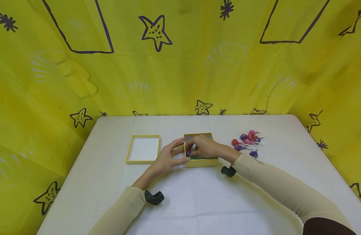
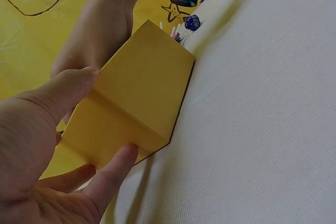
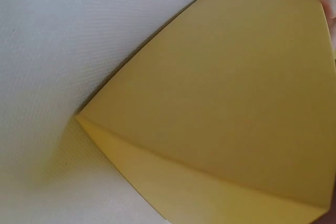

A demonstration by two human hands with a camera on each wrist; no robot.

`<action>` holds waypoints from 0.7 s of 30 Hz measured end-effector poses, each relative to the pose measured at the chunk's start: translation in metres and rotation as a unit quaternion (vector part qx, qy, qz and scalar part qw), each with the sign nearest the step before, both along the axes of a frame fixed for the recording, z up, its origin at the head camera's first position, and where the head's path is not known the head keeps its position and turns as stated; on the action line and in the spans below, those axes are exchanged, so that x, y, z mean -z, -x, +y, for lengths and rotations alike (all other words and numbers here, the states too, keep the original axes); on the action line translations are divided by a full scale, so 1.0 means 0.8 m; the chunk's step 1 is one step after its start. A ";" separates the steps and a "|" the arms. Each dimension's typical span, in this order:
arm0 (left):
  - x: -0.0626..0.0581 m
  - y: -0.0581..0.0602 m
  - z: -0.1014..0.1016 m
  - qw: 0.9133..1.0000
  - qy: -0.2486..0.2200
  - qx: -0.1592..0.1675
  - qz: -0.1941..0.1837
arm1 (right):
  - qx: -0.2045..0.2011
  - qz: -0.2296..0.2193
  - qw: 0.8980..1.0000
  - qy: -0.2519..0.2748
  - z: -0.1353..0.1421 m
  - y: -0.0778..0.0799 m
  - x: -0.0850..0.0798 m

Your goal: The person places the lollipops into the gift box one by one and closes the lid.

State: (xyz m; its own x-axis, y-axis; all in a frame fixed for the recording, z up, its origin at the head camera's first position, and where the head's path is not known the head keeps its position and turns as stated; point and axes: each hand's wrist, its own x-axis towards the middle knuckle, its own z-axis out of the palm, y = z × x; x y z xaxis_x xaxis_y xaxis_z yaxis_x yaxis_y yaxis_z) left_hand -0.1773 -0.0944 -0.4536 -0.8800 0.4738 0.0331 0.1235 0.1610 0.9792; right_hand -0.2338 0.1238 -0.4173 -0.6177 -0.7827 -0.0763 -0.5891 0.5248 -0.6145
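A yellow box (image 1: 201, 163) stands without its lid at mid-table. My left hand (image 1: 168, 158) steadies it from the left: the thumb touches the rim near the front corner, and spread fingers (image 2: 113, 176) press on the side wall. From the right, my right hand (image 1: 204, 146) reaches inside with bent fingers. At its fingertips a purple-wrapped lollipop (image 1: 188, 152) shows and appears pinched. A bit of green shows beside it; the rest of the box's contents is hidden. In the right wrist view the box wall (image 3: 210, 87) blocks sight of the right fingers.
A shallow yellow-rimmed lid (image 1: 143, 162) with a white inside lies left of the box. Several red, pink and purple lollipops (image 1: 247, 141) lie in a loose pile to the right, with one purple lollipop (image 1: 254, 153) nearer the front. A yellow patterned curtain (image 1: 180, 71) hangs behind the white-covered table (image 1: 180, 202).
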 end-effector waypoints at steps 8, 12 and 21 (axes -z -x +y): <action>0.000 0.001 0.000 1.000 -0.003 -0.002 -0.005 | 0.003 -0.002 1.000 0.000 0.000 -0.001 -0.002; -0.001 0.000 0.000 1.000 -0.004 0.002 -0.001 | 0.005 -0.002 1.000 0.000 0.000 -0.001 -0.002; 0.000 -0.001 -0.001 1.000 -0.005 -0.002 -0.012 | 0.000 -0.001 1.000 -0.010 0.000 -0.001 -0.004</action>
